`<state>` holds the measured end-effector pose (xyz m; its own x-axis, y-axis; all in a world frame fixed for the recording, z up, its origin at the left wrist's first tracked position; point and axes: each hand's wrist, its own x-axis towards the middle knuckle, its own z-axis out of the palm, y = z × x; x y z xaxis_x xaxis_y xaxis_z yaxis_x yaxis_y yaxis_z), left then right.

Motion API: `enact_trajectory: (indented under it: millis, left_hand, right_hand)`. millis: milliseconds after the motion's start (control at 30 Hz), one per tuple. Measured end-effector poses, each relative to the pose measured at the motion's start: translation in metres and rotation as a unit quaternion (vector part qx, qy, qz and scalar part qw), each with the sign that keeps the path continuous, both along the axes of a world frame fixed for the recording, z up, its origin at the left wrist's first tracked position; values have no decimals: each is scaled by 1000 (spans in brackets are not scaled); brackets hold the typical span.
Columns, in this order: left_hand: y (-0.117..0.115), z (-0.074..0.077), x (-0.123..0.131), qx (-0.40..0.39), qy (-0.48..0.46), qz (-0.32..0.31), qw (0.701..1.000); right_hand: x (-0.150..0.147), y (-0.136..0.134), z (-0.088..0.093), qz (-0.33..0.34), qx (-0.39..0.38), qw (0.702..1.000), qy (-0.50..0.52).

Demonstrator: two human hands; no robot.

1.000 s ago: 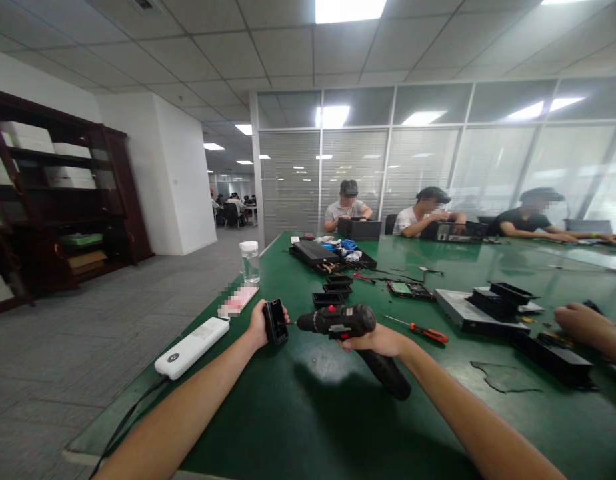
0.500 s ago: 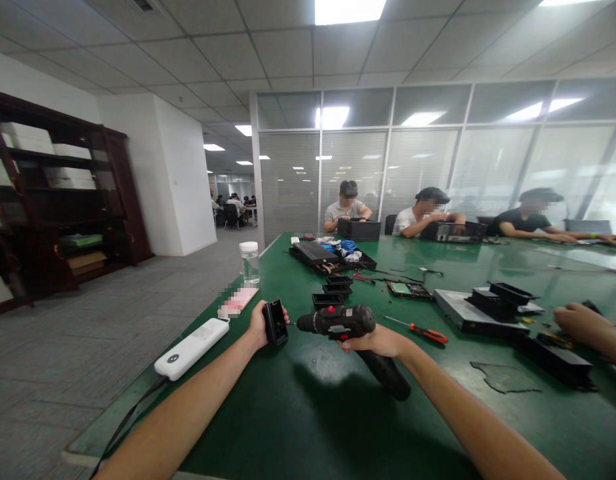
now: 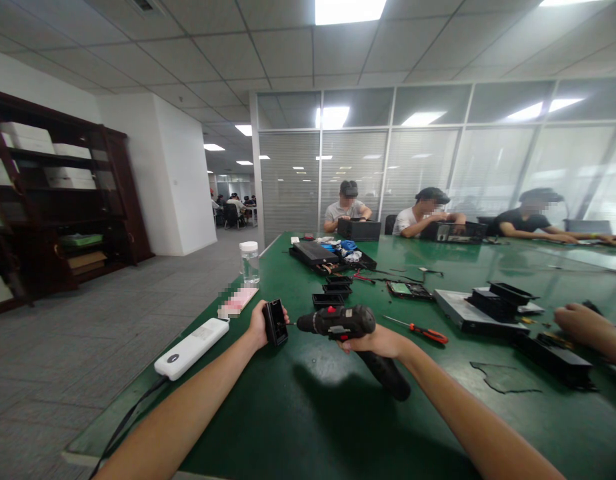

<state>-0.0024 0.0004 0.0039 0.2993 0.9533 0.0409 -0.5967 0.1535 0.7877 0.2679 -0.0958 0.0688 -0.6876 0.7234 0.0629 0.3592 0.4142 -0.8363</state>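
Note:
My left hand is closed round a small black rectangular case, tilted upright above the table with its hollow side toward the drill. A black and red cordless drill is gripped in my right hand, lying sideways with its handle slanting down to the right. The drill's thin bit points left and reaches the case's edge; whether it sits in a screw is too small to tell. Behind the drill, several similar black cases lie in a row on the table.
On the green table lie a white power bank, a clear jar, an orange screwdriver, a circuit board in a frame and a silver box. A co-worker's hand is at the right; other people sit opposite.

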Motion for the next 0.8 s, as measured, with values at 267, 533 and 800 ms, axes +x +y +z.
enact_trajectory:
  millis: [267, 533, 800]
  left_hand:
    - [-4, 4, 2, -23, -12, 9, 1000]
    - [-7, 7, 3, -40, -20, 15, 999]
    - [-5, 5, 2, -27, -14, 7, 1000]
  right_hand:
    - [0, 0, 0, -1, 8, 1000, -6]
    - [0, 1, -1, -1, -3, 1000, 0]
    - [0, -1, 1, 4, -6, 1000, 1]
